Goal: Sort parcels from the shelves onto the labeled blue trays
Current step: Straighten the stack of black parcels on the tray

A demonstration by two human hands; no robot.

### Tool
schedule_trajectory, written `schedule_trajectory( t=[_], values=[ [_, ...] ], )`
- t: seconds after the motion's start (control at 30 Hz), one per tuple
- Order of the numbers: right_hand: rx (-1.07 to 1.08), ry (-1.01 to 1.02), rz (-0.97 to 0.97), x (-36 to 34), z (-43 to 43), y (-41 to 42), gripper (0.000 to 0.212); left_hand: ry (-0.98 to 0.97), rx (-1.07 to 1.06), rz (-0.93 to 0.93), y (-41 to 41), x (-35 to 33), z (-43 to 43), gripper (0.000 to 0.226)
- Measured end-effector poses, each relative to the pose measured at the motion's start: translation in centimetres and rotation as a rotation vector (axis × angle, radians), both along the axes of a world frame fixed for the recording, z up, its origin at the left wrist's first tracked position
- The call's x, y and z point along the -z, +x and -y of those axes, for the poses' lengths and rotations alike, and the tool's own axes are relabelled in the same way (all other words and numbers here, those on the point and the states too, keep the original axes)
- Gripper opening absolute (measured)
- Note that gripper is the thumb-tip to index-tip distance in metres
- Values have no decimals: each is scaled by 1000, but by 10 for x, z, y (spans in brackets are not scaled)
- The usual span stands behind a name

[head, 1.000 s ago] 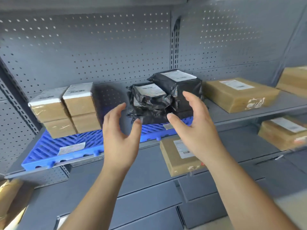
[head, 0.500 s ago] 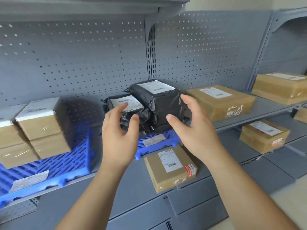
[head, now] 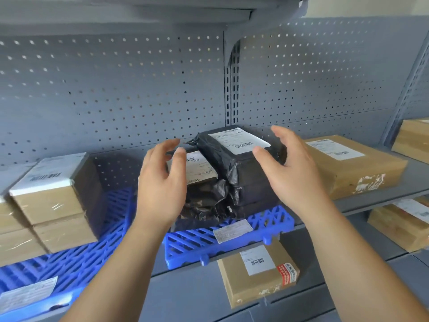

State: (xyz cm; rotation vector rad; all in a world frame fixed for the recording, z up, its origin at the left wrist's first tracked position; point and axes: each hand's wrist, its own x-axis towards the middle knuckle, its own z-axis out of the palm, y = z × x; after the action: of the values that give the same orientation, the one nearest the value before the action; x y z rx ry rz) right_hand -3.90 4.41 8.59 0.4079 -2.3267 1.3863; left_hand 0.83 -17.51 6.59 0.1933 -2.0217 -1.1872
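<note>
Both hands are hovering with fingers spread, holding nothing: the left hand (head: 160, 189) in front of the lower black parcel (head: 202, 173), the right hand (head: 292, 175) beside the upper black parcel (head: 234, 159). The parcels are sitting stacked on a blue tray (head: 222, 242) at the shelf (head: 371, 202) edge, with a brown box (head: 355, 166) lying just to the right. Their white barcode labels are showing print too small to read.

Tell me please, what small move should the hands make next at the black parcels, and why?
Probably bring both hands inward onto the sides of the taller black parcel and grip it. The left hand and right hand are open and hold nothing, one at each side of it, on the blue tray.
</note>
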Motion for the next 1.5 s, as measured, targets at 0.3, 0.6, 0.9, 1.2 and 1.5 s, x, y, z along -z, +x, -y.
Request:
schedule_trajectory(
  t=[0.3, 0.6, 0.9, 1.2, 1.5],
  values=[
    [-143, -148, 107, 2, -11, -75, 44, 107, -181, 85, -18, -3, 24, 32],
    [-435, -542, 546, 39, -35, -137, 60, 588, -61, 231, -14, 32, 51, 57],
    [-481, -800, 781, 64, -22, -122, 63, 827, 207, 297, -13, 52, 33, 54],
    [-407, -807, 816, 68, 2, -109, 55, 840, 142, 286, -28, 60, 6, 59],
    [-359, -817, 840, 71, 16, -106, 51, 858, 152, 319, -39, 66, 12, 70]
  ],
)
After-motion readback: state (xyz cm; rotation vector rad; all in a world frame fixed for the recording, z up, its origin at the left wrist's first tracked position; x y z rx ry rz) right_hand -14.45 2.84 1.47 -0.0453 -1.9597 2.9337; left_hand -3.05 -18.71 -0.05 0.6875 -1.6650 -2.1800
